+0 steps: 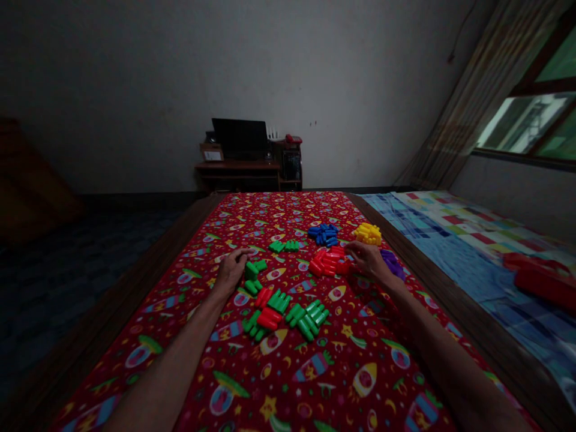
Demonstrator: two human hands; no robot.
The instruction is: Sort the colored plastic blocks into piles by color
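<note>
Plastic toy blocks lie sorted by colour on a red patterned cloth (279, 384). My left hand (233, 268) rests curled on the cloth, its fingers touching a green block (252, 271). More green blocks (307, 317) and a few red ones (269, 318) lie just in front of it. My right hand (369, 260) reaches to the red pile (327, 262), fingers closed on a red block at the pile's right edge. A purple pile (393, 262) sits behind that hand. A blue pile (324, 234) and a yellow pile (368, 233) lie farther away.
The cloth covers a wooden table with edges (148, 264) left and right. A bed with a checked sheet (454, 240) and a red object (540, 279) lies to the right. A desk with a dark screen (240, 138) stands against the far wall. The room is dim.
</note>
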